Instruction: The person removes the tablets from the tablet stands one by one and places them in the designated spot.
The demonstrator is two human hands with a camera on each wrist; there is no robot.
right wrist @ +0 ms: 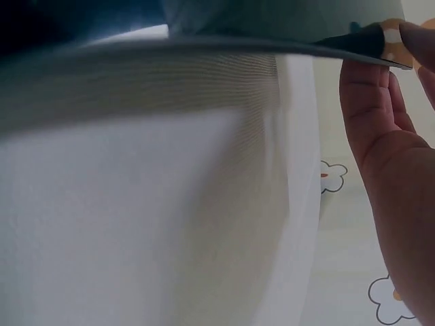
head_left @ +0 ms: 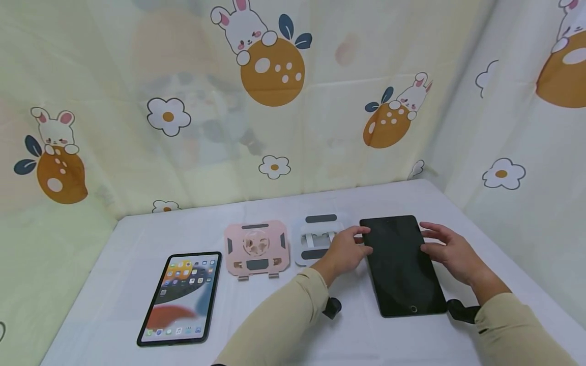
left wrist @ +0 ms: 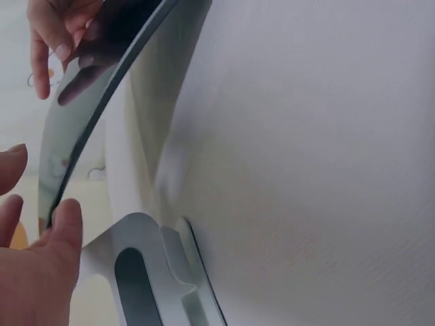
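A black tablet (head_left: 403, 269) with a dark screen and a round home button tilts, its far part raised over the white table. My left hand (head_left: 345, 249) pinches its left edge near the far corner, and in the left wrist view a fingertip (left wrist: 68, 217) meets that edge. On the opposite side my right hand (head_left: 453, 252) holds the right edge. The right wrist view shows fingers (right wrist: 367, 102) under the tablet (right wrist: 285, 27) and the thumb above. Behind my left hand lies a white and grey folding stand (head_left: 311, 254), partly covered by the hand.
A pink folding stand (head_left: 257, 249) with grey pads lies left of the white one. Farther left, a second tablet (head_left: 180, 300) shows a lit home screen. Black wrist straps (head_left: 462, 311) stick out near both sleeves. A patterned curtain (head_left: 320, 127) hangs behind the table.
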